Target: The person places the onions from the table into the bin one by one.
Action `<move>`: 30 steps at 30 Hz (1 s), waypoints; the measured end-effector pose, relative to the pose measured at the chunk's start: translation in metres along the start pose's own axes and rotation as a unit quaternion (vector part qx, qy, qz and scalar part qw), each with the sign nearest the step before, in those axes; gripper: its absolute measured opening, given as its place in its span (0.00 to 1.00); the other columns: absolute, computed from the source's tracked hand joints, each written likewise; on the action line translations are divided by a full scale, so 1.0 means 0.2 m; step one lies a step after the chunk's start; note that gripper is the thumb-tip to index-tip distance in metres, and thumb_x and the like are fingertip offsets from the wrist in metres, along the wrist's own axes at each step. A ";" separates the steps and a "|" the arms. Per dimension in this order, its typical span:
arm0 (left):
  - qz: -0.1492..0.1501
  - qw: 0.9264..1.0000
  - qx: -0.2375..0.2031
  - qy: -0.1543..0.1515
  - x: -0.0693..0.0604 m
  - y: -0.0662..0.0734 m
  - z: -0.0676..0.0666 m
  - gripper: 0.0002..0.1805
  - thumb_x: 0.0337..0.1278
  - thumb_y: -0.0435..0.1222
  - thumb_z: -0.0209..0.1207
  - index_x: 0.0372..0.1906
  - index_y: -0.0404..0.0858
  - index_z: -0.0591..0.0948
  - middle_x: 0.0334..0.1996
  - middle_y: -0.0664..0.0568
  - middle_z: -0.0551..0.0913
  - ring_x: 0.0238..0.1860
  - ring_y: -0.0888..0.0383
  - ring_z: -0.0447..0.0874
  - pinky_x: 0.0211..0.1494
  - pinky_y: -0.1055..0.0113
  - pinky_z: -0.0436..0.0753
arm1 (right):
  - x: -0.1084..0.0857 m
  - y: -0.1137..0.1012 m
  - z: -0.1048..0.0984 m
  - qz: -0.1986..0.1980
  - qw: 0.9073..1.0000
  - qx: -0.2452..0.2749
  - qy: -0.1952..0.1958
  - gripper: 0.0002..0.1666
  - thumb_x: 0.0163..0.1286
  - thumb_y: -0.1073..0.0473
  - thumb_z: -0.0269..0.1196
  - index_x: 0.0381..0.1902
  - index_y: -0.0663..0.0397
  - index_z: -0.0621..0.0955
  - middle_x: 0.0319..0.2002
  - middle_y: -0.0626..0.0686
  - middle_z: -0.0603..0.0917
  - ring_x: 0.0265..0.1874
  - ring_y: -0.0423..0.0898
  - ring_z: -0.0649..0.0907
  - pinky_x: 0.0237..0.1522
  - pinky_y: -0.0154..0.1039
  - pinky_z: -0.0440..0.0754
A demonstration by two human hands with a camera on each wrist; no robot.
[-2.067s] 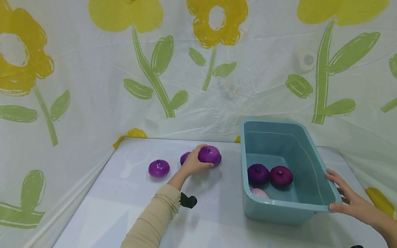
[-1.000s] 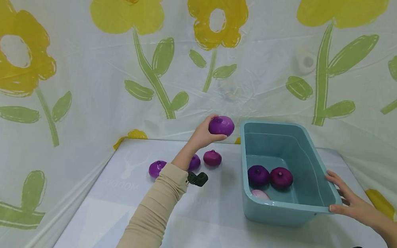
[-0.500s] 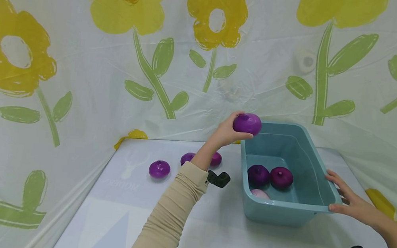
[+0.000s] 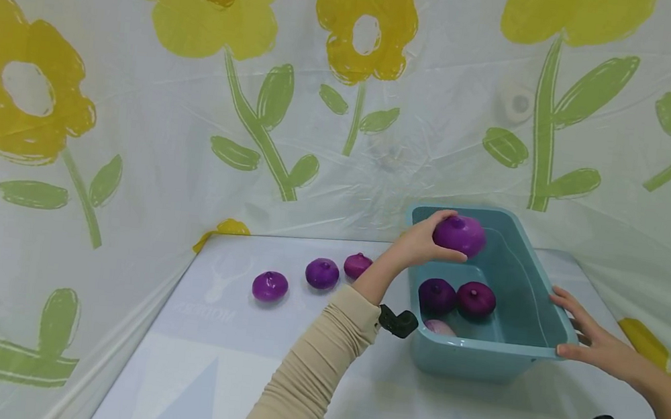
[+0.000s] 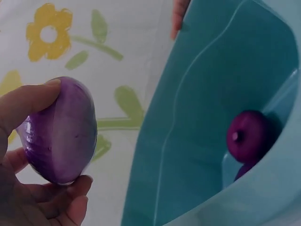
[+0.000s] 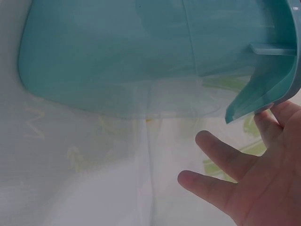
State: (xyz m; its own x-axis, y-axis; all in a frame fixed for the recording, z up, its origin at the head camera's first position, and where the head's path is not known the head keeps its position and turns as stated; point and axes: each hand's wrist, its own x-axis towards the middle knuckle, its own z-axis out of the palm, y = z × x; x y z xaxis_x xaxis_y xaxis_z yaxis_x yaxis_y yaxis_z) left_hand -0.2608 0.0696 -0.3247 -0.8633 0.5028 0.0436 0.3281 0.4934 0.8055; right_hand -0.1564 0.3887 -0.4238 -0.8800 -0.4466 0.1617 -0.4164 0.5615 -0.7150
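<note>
My left hand (image 4: 420,244) holds a glossy purple onion (image 4: 460,235) between thumb and fingers, over the back left part of a blue-green plastic tub (image 4: 472,361). In the left wrist view this onion (image 5: 63,132) is gripped from its side. Inside the tub lie a dark purple onion (image 4: 436,296), a reddish-purple onion (image 4: 476,300) and a pale pink one (image 4: 439,327), partly hidden by the front wall. With fingers spread and fairly straight, my right hand (image 4: 604,347) touches the tub's right rim near the front corner.
Left of the tub, a purple onion (image 4: 270,287), a darker onion (image 4: 322,273) and a reddish onion (image 4: 357,265) lie on the white table (image 4: 223,367). The left forearm partly covers the reddish one. A flower-printed curtain (image 4: 403,135) hangs behind the table.
My left hand has lifted the purple onion off the table, carried it right, and lowered it a little over the tub. The right hand has stayed at the rim.
</note>
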 end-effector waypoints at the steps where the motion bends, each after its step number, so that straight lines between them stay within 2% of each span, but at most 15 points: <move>1: -0.001 1.000 0.005 -0.007 0.00 0.00 0.01 0.43 0.43 0.46 0.68 0.67 0.53 0.60 0.60 0.52 0.70 0.55 0.56 0.71 0.49 0.64 0.77 | 0.00 0.00 0.00 -0.001 1.000 -0.001 0.001 0.50 0.58 0.65 0.56 0.72 0.48 0.43 0.65 0.21 0.36 0.49 0.79 0.57 0.38 0.80 0.56; 10: 0.005 0.995 0.054 -0.081 0.00 0.02 0.10 0.43 0.43 0.48 0.67 0.67 0.55 0.60 0.60 0.56 0.69 0.53 0.60 0.71 0.48 0.68 0.76 | 0.00 0.01 -0.01 0.011 1.000 -0.001 -0.003 0.50 0.59 0.64 0.56 0.72 0.46 0.42 0.64 0.19 0.36 0.49 0.80 0.58 0.37 0.80 0.56; 15: 0.002 0.992 0.074 -0.103 -0.01 0.04 0.11 0.41 0.45 0.49 0.66 0.66 0.55 0.61 0.61 0.56 0.68 0.58 0.61 0.69 0.52 0.68 0.74 | 0.00 0.01 -0.01 0.012 1.000 0.002 -0.005 0.50 0.59 0.64 0.56 0.72 0.46 0.42 0.64 0.19 0.36 0.49 0.80 0.58 0.37 0.80 0.55; 19: 0.007 0.992 0.070 -0.103 -0.02 0.03 0.10 0.40 0.46 0.49 0.65 0.66 0.55 0.62 0.62 0.55 0.67 0.61 0.60 0.66 0.55 0.68 0.72 | 0.00 0.01 -0.01 0.014 1.000 0.000 -0.007 0.49 0.60 0.64 0.56 0.72 0.46 0.42 0.63 0.18 0.36 0.49 0.80 0.59 0.36 0.80 0.57; 23: 0.015 0.994 0.061 -0.092 -0.04 0.01 0.07 0.39 0.46 0.49 0.65 0.66 0.54 0.62 0.62 0.54 0.68 0.60 0.59 0.67 0.54 0.67 0.73 | 0.01 0.01 -0.01 0.011 1.000 0.002 -0.009 0.49 0.60 0.64 0.55 0.72 0.47 0.43 0.63 0.18 0.37 0.48 0.80 0.60 0.35 0.79 0.58; 30: 0.011 0.997 0.028 -0.069 -0.06 -0.06 -0.03 0.39 0.48 0.46 0.64 0.67 0.52 0.61 0.63 0.52 0.66 0.61 0.52 0.67 0.53 0.65 0.74 | 0.00 0.02 0.00 0.004 1.000 0.001 -0.007 0.49 0.60 0.65 0.55 0.72 0.47 0.42 0.65 0.21 0.36 0.48 0.79 0.60 0.36 0.79 0.59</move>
State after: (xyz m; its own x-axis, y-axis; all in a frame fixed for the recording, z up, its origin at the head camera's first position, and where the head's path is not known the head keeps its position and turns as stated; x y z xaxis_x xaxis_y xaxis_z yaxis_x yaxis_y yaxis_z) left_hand -0.2562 0.0529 -0.3321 -0.7959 0.6049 -0.0245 0.3699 0.5179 0.7713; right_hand -0.1584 0.3907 -0.4255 -0.8803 -0.4511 0.1468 -0.4088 0.5645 -0.7171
